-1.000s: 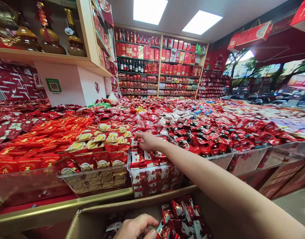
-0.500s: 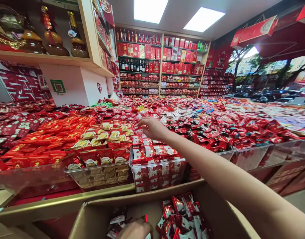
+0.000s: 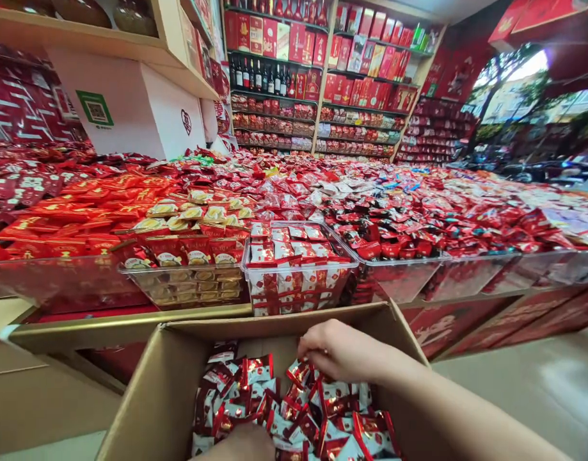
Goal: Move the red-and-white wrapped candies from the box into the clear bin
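An open cardboard box stands below me, with many small red-and-white wrapped candies inside. My right hand is over the right rear part of the box, its fingers curled down against the candies; what they grip, if anything, is hidden. At the bottom edge, my left hand reaches into the pile on the left side, and its fingers are out of sight. Just beyond the box is a clear plastic bin with similar red-and-white packets stacked in neat rows.
A bin of durian-pictured packets adjoins on the left, with heaped orange-red packets further left. Dark red packets fill bins on the right. A gold-edged counter supports the bins. Shelves of bottles and boxes stand behind.
My right hand has come down from above the neatly stacked bin into the cardboard box. My left hand stays low in the box. The view has tilted downward, showing more candies.
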`<state>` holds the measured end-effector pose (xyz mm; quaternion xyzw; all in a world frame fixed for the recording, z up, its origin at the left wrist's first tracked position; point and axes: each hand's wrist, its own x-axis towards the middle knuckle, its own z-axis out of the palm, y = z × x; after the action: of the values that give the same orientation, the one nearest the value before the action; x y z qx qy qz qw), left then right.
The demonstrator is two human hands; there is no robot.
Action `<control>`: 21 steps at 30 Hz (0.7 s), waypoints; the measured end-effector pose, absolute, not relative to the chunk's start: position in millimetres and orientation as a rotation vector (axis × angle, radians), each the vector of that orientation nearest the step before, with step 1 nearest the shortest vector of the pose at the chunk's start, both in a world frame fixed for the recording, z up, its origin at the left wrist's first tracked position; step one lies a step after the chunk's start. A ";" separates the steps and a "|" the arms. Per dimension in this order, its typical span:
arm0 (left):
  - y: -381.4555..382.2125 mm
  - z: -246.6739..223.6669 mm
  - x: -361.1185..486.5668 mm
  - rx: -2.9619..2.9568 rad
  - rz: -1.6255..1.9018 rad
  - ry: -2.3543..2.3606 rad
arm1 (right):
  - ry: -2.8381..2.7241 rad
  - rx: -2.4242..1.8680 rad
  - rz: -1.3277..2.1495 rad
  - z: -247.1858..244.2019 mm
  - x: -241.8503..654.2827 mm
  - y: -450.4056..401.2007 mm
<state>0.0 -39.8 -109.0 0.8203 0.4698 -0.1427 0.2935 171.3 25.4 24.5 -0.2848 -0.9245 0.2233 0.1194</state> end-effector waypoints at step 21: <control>-5.4 9.5 -14.3 1.237 0.646 0.872 | -2.201 -1.014 1.395 32.5 182.5 30.2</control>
<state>-14.3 -5.4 9.5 0.5512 0.3885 0.2878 0.6800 182.5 30.2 32.5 -0.3571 -0.7755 0.4915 0.1718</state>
